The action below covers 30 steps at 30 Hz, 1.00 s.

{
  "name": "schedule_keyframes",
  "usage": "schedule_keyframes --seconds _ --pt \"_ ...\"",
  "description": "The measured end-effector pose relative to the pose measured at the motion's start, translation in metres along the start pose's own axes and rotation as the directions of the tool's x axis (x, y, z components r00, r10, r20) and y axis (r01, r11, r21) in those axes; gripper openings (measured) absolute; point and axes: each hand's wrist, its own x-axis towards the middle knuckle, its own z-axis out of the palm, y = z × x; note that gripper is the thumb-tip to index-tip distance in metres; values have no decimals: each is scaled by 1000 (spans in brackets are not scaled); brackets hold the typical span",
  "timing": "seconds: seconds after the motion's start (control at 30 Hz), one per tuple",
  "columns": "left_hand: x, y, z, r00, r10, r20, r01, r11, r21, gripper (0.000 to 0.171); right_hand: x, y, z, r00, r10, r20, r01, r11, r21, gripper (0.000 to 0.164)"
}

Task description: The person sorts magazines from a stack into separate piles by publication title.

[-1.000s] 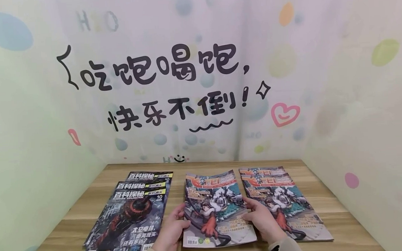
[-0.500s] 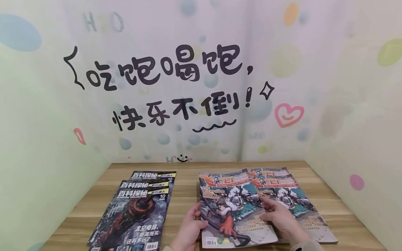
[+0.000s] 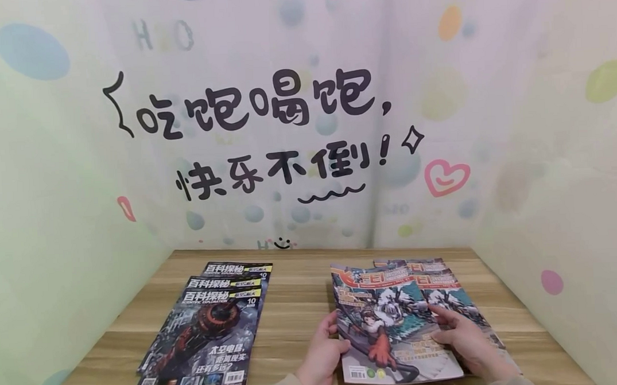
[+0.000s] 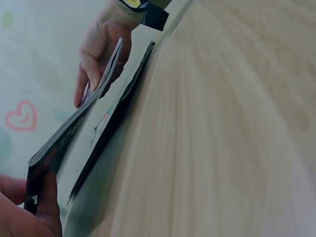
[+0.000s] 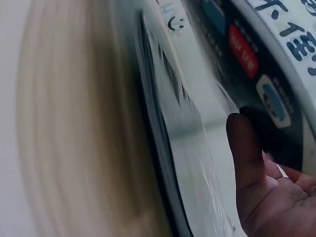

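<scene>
Both hands hold a magazine (image 3: 384, 333) with an armoured figure and a red-gloved character on its cover. My left hand (image 3: 320, 353) pinches its left edge; my right hand (image 3: 470, 340) pinches the right edge, thumb and fingers on opposite faces. In the left wrist view, a gap shows between the held magazine (image 4: 69, 131) and the magazines (image 4: 116, 116) lying under it. Two copies with the same cover, the right-hand magazines (image 3: 450, 295), lie overlapped on the table, partly hidden by the held one. The right wrist view shows its dark back cover (image 5: 247, 69).
Three dark science magazines (image 3: 201, 335) are fanned in an overlapping pile at the table's left. The wooden table (image 3: 293, 308) meets a printed back wall (image 3: 268, 217), with side walls at left and right.
Both hands have carried the magazine rightward, from the middle of the table to over the two matching copies, covering more of them. The view has shifted slightly. The dark pile stays put.
</scene>
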Motion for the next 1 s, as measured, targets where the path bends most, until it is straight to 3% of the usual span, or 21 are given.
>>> schedule_keyframes --seconds 0.23,0.4,0.63,1.0 --pt "4 -7 27 998 -58 -13 58 998 0 71 -4 6 -29 999 4 37 -4 1000 6 77" --pt "3 -9 46 998 -56 4 56 998 -26 71 -5 13 -48 997 30 65 -33 998 45 77" --pt "2 -13 71 998 -66 3 66 997 -30 67 -4 23 -74 996 13 88 -15 1000 20 74" --pt "3 -20 91 996 -87 -3 87 995 -53 69 -5 31 -96 994 14 107 -11 999 -32 73"
